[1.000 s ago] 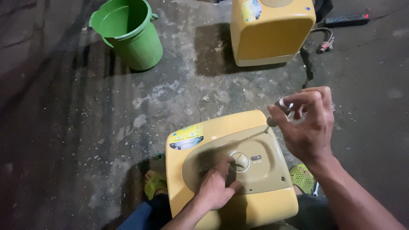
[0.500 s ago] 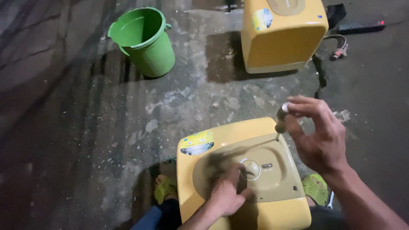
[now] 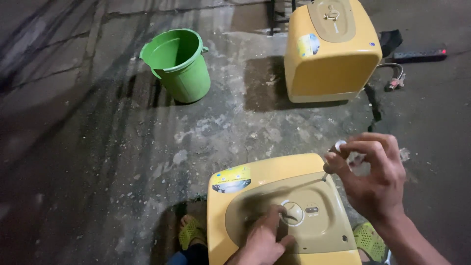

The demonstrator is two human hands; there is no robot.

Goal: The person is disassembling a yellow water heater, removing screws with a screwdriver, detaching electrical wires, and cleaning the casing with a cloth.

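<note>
A yellow boxy appliance (image 3: 274,176) with a darker recessed front panel stands on the concrete floor between my feet. My left hand (image 3: 262,243) rests on that panel, its fingertips against the round cream dial (image 3: 294,216). My right hand (image 3: 375,179) hovers over the appliance's right upper corner. Its fingers pinch the handle of a thin screwdriver (image 3: 327,169), and the metal shaft slants down to the left across the panel.
A second yellow appliance (image 3: 331,54) stands at the far right. A green plastic bucket (image 3: 176,66) sits at the far left of it. A black power strip (image 3: 424,53) and a loose cable (image 3: 395,78) lie at the right edge. My feet wear yellow-green sandals (image 3: 189,230).
The view has shifted, so the near appliance sits further right and lower in frame. My right hand has dropped closer to its corner with the screwdriver. My left hand stays by the dial.
</note>
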